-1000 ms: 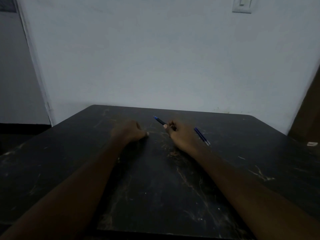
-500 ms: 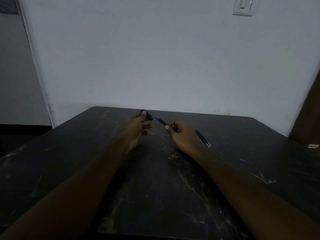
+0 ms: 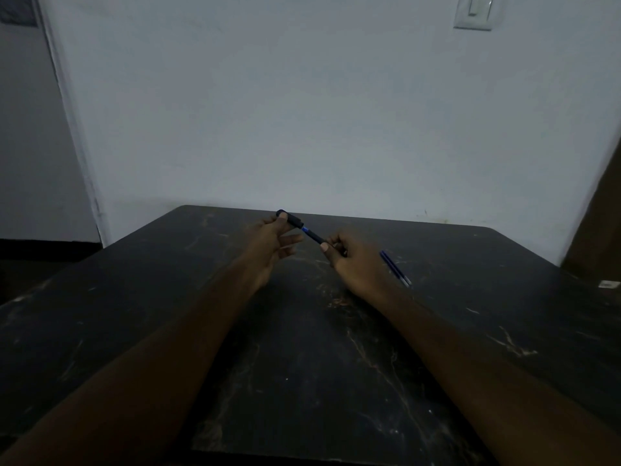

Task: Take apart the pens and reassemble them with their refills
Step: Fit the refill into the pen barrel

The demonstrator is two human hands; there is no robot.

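My right hand (image 3: 356, 262) grips a dark pen with a blue tip (image 3: 314, 235), which points up and to the left above the table. My left hand (image 3: 272, 242) pinches a dark pen cap (image 3: 290, 219) between thumb and forefinger, its other fingers spread. The cap's mouth sits right at the pen's blue tip; whether it is on the tip I cannot tell. A second blue pen (image 3: 395, 268) lies on the table just right of my right hand.
The black scratched table (image 3: 302, 364) stands against a pale wall. A small white object (image 3: 608, 284) lies at the table's far right edge. A light switch (image 3: 473, 11) is on the wall, upper right.
My left hand rose from the table holding the cap and brought it to the pen's tip. My right hand lifted the pen slightly.
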